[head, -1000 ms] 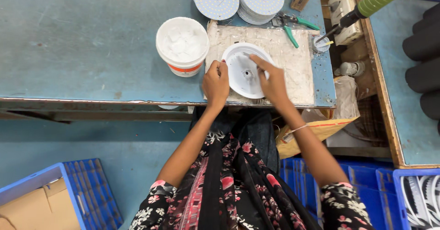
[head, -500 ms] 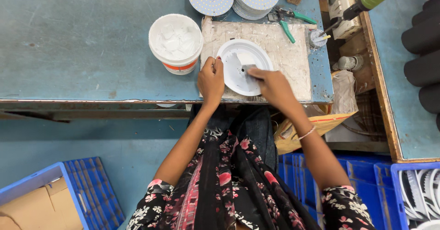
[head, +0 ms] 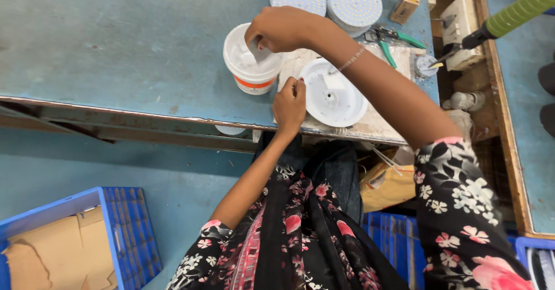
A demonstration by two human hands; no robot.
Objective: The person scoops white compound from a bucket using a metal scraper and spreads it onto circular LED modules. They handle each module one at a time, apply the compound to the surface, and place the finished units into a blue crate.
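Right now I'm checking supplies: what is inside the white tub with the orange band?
The white tub shows a white, paste-like lining. The right hand dips a small flat scraper into it and covers the far side, so how much remains cannot be seen.

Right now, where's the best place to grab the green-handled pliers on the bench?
Judging by pose, take the green-handled pliers by the two splayed handles, coming from above on their right side. They lie flat, handles pointing right and toward the bench's front edge; the jaw end sits tucked against the round LED discs.

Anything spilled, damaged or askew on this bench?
Nothing spilled. The blue table has worn, chipped paint along its front edge, and the board under the white round housing looks smeared and overhangs the edge.
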